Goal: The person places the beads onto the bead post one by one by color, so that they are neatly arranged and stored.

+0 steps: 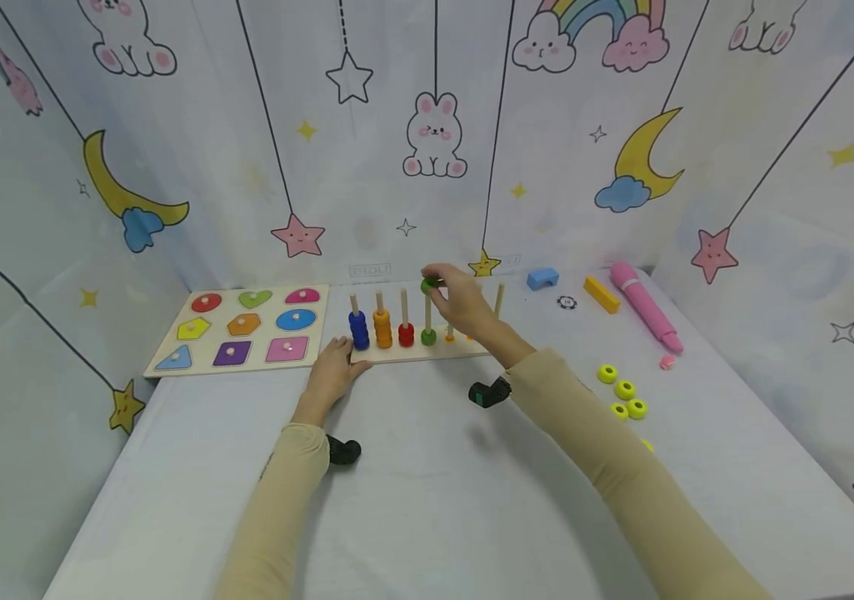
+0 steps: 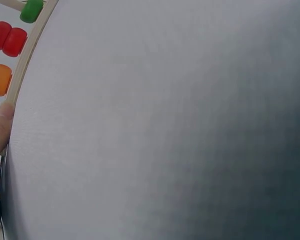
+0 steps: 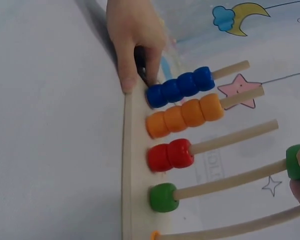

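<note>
My right hand (image 1: 462, 298) pinches a green bead (image 3: 294, 162) at the top of a wooden peg that has one green bead (image 3: 163, 197) at its foot. The pegs stand in a row on a long wooden base (image 1: 389, 357). Blue beads (image 3: 181, 88) fill most of the leftmost peg, orange beads (image 3: 185, 116) are stacked beside them, and two red beads (image 3: 171, 154) sit on the third peg. My left hand (image 1: 332, 379) holds the base at its left end, thumb along the front edge. In the left wrist view only part of that hand shows.
Left of the pegs lies a shape puzzle board (image 1: 256, 323). Several yellow beads (image 1: 625, 390) lie loose on the right. Behind them are a pink marker-shaped tube (image 1: 646, 305), a yellow block (image 1: 601, 295), a blue arch block (image 1: 542, 278) and a small pink piece (image 1: 667, 362).
</note>
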A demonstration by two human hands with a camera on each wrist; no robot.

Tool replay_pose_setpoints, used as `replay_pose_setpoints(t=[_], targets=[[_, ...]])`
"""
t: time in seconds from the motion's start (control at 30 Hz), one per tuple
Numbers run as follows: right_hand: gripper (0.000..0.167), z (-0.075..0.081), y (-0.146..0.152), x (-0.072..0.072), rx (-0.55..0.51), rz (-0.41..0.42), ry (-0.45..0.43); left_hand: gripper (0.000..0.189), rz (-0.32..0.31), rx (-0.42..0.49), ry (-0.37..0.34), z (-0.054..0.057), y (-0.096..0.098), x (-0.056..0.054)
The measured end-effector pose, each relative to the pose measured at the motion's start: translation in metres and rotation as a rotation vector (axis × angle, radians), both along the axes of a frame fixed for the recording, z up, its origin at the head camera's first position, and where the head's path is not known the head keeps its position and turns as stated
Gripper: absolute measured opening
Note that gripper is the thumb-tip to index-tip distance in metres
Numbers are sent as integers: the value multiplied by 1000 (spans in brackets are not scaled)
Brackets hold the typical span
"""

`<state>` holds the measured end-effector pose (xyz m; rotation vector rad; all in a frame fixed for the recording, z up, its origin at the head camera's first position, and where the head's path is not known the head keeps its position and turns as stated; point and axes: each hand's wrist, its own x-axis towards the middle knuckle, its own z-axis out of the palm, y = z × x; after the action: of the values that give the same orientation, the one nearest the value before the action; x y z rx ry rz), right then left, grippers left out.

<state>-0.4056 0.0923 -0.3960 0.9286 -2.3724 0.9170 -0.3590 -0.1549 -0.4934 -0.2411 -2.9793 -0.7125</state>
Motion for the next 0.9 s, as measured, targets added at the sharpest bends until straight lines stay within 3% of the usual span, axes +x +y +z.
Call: replay_pose_setpoints(t=[0.3, 0.57, 0.7, 0.9], targets=[[30, 1, 1, 3, -34, 12, 75, 69, -5, -8, 32, -4, -1, -2], [22, -2, 14, 16, -66, 65, 155, 70, -7, -2, 38, -2, -3, -2], [18, -13, 33, 22, -87, 92, 145, 70, -13, -4, 41, -2, -3, -1], [18, -39, 78, 31, -87, 61, 105, 69, -17, -8, 35, -3, -4, 0]])
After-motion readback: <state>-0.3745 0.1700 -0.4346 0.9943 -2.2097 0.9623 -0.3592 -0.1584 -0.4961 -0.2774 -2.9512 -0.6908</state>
